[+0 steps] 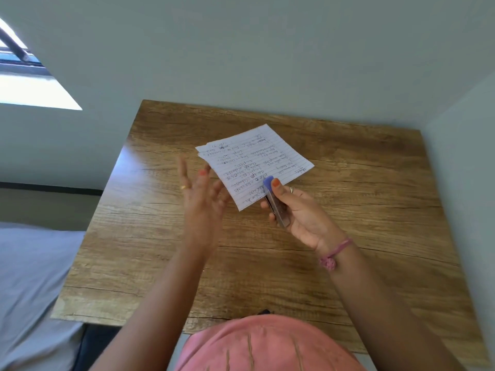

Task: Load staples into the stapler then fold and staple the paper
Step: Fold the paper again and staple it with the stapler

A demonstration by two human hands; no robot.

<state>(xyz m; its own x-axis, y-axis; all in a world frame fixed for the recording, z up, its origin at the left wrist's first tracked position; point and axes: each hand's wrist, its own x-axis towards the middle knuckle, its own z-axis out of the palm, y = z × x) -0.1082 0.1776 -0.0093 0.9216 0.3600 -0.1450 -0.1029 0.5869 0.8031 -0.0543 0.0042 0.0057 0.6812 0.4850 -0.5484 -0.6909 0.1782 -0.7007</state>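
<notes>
A folded sheet of lined paper with handwriting lies on the wooden table, toward the far middle. My right hand grips a small stapler with a blue end and metal body, held just above the paper's near edge, thumb on the blue tip. My left hand hovers left of the paper with fingers spread and relaxed, holding nothing and touching nothing that I can see.
The table stands against a pale wall at the back and another wall on the right. A grey bed surface lies to the left. A small dark object peeks out at the table's near edge.
</notes>
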